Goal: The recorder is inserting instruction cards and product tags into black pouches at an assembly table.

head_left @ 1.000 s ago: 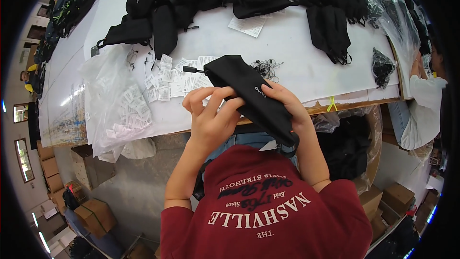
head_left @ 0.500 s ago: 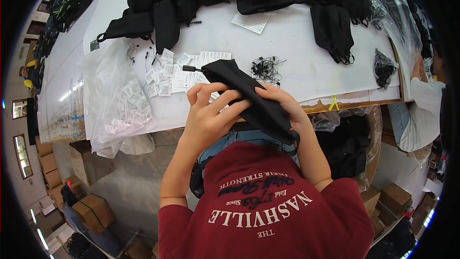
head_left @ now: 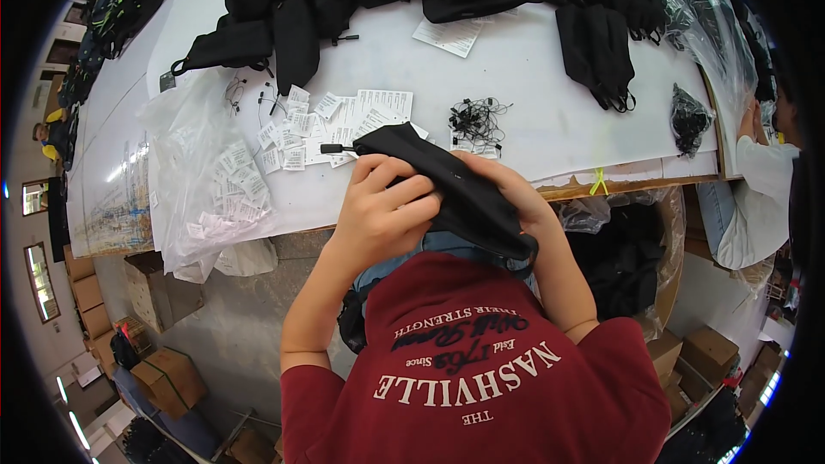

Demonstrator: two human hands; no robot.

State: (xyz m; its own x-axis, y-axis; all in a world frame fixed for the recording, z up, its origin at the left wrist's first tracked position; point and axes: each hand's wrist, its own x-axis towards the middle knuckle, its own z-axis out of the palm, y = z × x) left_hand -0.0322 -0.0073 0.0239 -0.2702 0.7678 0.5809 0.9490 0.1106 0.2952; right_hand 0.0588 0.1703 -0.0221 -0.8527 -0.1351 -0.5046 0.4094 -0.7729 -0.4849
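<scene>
A black zippered pouch (head_left: 455, 189) is held between my two hands, tilted down toward the right just in front of the table edge. My left hand (head_left: 387, 206) is closed on its near left side, with the fingers curled against the fabric. On the far right side my right hand (head_left: 507, 189) grips it, thumb on top and the other fingers mostly hidden. A black zipper pull (head_left: 337, 149) sticks out from the pouch's left end. Beyond it on the table lie white printed tags (head_left: 296, 125) and a tangle of black tag strings (head_left: 478, 124).
Black pouches (head_left: 296, 39) are heaped along the table's (head_left: 369, 60) far side, with more at the right (head_left: 595, 56). A clear plastic bag of tags (head_left: 215, 180) hangs over the front left edge. A bag of black strings (head_left: 689, 120) lies right. Another person (head_left: 760, 198) stands at far right.
My left fingers have curled in closer against the pouch, from a more spread pose. The pouch's left end has dipped slightly nearer to me and turned to show more of its face.
</scene>
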